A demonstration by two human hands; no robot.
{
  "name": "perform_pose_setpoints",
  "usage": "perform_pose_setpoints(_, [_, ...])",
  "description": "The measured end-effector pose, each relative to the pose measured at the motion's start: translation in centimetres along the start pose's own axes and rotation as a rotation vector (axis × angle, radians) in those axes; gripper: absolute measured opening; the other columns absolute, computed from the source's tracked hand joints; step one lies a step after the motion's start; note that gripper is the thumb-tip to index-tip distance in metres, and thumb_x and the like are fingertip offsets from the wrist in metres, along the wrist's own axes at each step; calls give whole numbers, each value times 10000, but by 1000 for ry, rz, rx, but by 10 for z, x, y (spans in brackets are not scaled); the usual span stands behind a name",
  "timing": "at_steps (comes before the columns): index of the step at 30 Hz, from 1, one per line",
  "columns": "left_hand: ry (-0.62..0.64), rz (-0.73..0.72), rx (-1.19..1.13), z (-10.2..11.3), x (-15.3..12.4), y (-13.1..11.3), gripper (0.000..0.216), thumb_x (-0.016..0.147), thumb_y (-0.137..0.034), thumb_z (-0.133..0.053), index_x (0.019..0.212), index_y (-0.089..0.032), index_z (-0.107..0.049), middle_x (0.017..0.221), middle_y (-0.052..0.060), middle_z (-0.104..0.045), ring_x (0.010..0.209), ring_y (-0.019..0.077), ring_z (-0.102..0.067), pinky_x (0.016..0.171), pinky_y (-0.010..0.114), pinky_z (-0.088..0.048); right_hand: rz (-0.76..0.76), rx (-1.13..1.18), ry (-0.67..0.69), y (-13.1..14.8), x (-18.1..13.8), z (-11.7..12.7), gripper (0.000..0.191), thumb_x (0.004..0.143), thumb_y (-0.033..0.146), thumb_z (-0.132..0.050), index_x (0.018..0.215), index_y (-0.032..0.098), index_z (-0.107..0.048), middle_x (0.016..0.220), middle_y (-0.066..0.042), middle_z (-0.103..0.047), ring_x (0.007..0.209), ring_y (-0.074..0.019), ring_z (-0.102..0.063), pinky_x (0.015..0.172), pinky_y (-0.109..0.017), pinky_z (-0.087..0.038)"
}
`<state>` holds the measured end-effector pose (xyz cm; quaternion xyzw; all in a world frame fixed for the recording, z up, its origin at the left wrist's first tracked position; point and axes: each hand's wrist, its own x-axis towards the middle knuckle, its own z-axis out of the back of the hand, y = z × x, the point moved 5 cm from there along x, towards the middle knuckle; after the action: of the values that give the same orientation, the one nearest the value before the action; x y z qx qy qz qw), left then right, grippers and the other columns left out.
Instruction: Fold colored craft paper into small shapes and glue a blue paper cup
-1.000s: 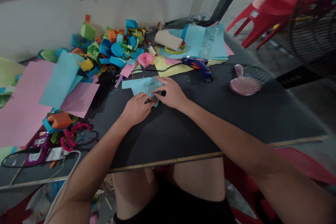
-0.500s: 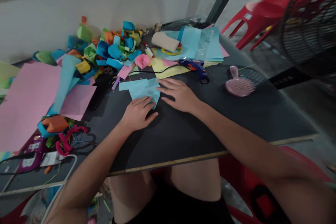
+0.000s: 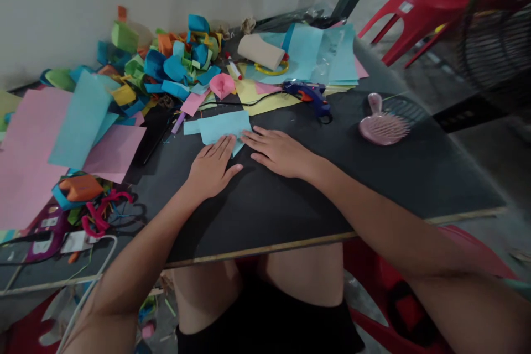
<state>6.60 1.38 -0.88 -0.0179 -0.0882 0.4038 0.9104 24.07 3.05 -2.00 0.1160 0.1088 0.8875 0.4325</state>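
A light blue sheet of paper [image 3: 222,124], folded in places, lies on the dark table [image 3: 286,204] in front of me. My left hand [image 3: 211,168] rests flat with its fingertips on the paper's lower edge, thumb held out to the side. From the right, my right hand [image 3: 280,150] touches the paper's right corner with outstretched fingers. Both palms face down, and neither hand grips the sheet. Part of the paper's lower edge is hidden under the fingers.
Folded coloured paper pieces [image 3: 166,66] are heaped at the back left. A blue glue gun [image 3: 313,97] lies behind my right hand, with a pink hairbrush [image 3: 382,126] farther right. Pink scissors [image 3: 99,215] lie at left. A fan [image 3: 498,38] stands at the right.
My right hand has slid slightly left and down along the paper's right side. The paper's upper part now lies flatter, with a straighter top edge. The whole view has shifted a little.
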Motion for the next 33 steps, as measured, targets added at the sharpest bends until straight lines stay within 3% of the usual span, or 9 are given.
perform_pose_setpoints(5, [20,32,-35,-4,1,-1,678,1024,-530,-236,1509,-64,-323,1545,175,-397,1461,259,-350,1166,424,-317,43,32,-8,4,4,-2,564,994,451,-390,1532,285,-344,1605,-12,-308,1494,-295,-258,1183,-534,-315])
perform_pose_setpoints(10, [-99,191,-251,1,1,20,583,1038,-447,-262,1514,-116,-314,1455,179,-520,1337,246,-521,1053,412,-460,232,149,85,17,7,-8,560,993,492,-398,1525,327,-340,1602,6,-318,1498,-266,-254,1207,-539,-255])
perform_pose_setpoints(14, [-193,184,-260,6,-3,27,563,959,-344,-521,1463,-126,-393,1497,184,-467,1372,281,-475,1089,441,-445,183,256,76,11,6,-5,557,1019,431,-335,1555,301,-261,1589,-19,-349,1469,-238,-332,1208,-533,-259])
perform_pose_setpoints(17, [-229,212,-225,6,-4,26,466,905,-279,-605,1347,-151,-531,1405,163,-566,1286,283,-554,1054,458,-482,139,336,19,8,7,0,543,1010,413,-374,1540,328,-294,1568,-15,-393,1422,-233,-416,1177,-530,-327])
perform_pose_setpoints(20, [-223,156,-188,3,-1,22,303,916,-268,-586,1194,-164,-647,1292,131,-647,1219,268,-598,1043,472,-493,145,343,7,8,10,0,490,990,369,-447,1477,319,-429,1531,-22,-453,1412,-231,-432,1174,-521,-341])
perform_pose_setpoints(23, [-201,120,-126,2,1,18,325,935,-260,-549,1220,-139,-649,1311,144,-639,1229,276,-589,1058,476,-483,156,294,4,10,13,-2,452,983,332,-471,1433,291,-500,1516,-34,-473,1415,-226,-428,1190,-511,-321])
perform_pose_setpoints(33, [-133,94,-20,0,2,8,434,980,-247,-441,1329,-21,-566,1400,215,-560,1281,294,-542,1115,460,-428,143,168,-23,18,3,-4,529,973,415,-493,1479,269,-438,1518,-58,-457,1424,-258,-413,1183,-527,-327])
